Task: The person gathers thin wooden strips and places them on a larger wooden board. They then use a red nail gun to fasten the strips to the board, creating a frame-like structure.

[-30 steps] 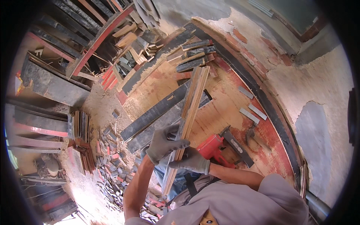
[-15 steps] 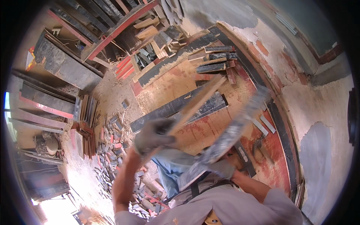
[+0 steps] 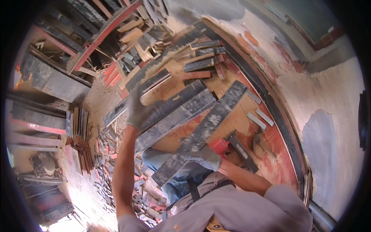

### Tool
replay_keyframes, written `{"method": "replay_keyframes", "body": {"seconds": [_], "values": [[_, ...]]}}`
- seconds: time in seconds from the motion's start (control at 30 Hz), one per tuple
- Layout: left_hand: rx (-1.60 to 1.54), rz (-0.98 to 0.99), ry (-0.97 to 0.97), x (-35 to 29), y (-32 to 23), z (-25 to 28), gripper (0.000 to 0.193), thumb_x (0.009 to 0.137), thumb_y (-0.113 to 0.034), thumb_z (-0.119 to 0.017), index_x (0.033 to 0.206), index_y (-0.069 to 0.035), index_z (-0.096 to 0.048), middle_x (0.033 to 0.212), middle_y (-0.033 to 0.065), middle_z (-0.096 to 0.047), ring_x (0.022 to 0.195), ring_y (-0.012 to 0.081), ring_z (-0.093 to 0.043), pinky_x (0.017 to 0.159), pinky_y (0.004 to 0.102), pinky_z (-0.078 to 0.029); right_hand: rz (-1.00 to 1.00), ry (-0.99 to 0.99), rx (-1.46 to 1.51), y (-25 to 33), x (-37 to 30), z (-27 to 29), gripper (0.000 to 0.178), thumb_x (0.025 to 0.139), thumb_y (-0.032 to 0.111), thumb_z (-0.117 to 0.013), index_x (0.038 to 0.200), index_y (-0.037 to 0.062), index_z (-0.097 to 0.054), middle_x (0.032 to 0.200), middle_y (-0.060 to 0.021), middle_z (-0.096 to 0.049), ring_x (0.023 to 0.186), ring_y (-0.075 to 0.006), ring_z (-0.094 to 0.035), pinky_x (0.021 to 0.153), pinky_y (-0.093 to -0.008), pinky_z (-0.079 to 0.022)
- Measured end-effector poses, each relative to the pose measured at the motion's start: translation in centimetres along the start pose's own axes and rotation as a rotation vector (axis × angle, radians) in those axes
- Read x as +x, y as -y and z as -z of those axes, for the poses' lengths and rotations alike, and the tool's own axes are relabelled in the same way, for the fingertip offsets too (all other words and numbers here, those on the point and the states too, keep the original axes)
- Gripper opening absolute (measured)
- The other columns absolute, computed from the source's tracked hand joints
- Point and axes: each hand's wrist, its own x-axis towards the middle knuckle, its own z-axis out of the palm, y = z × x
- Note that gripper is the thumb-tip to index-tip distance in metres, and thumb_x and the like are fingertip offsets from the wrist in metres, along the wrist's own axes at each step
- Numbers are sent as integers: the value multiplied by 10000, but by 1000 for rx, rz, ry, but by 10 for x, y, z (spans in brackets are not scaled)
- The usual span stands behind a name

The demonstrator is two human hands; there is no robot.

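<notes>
My right hand (image 3: 206, 157), in a grey glove, is closed round the near part of a long dark board (image 3: 214, 116) mottled with white. This board slants from my lap up over the work table. My gloved left hand (image 3: 139, 110), somewhat blurred, reaches over a narrow dark board (image 3: 157, 82) with a pale edge, its fingers stretched out and the thumb apart. Whether it still touches that board I cannot tell. Between my hands two dark boards (image 3: 174, 116) lie side by side on the table. A hammer-like tool (image 3: 261, 145) and a red block (image 3: 220, 147) lie right of my right hand.
The reddish, worn table (image 3: 276, 166) has a dark rim along the wall. Short dark and red planks (image 3: 201, 63) are piled at its far end. Two small grey strips (image 3: 261, 118) lie at the right. Many offcuts (image 3: 145, 193) cover the floor at left, beside stacked boards (image 3: 79, 154).
My left hand has moved left and up, and the plank it held now lies beside the other boards. The mottled board in my right hand has swung slightly left.
</notes>
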Motion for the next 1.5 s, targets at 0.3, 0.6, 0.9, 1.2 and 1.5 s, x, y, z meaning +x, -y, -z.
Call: {"method": "replay_keyframes", "body": {"seconds": [0.3,0.6,0.9,1.2,1.5], "values": [[122,173,571,-71,-91,-47,882,716,-349,-910,1473,-112,-524,1358,152,-629,1253,393,-614,1014,486,-519,106,180,-431,-44,41,-31,373,944,309,-783,1257,117,-722,1120,-84,-750,1018,-205,-708,903,-335,-550],[222,69,319,-87,-26,-80,1016,669,-245,-952,1555,-140,-467,1407,106,-613,1329,362,-558,1104,520,-461,335,-828,-1259,134,121,229,463,897,350,-803,1231,66,-655,1141,-143,-768,1040,-310,-750,888,-450,-588],[239,46,292,-85,-24,-99,904,670,-174,-930,1482,-120,-536,1338,136,-600,1256,374,-569,1050,491,-492,4,-807,-1582,105,194,277,574,848,420,-829,1187,21,-595,1115,-248,-717,1061,-422,-704,895,-518,-550],[158,50,295,-79,-27,-111,859,663,-119,-904,1449,-103,-558,1309,135,-611,1221,378,-574,1049,489,-496,211,-559,-1410,177,18,208,305,896,157,-755,1169,28,-715,1170,-167,-724,996,-345,-705,904,-420,-569],[42,-71,81,-78,-48,-125,1163,629,-417,-985,1580,-54,-422,1459,219,-536,1351,453,-491,1140,551,-407,718,-136,-1483,115,87,171,376,939,67,-693,1314,69,-670,1369,-127,-654,1191,-366,-646,983,-453,-564]]}}
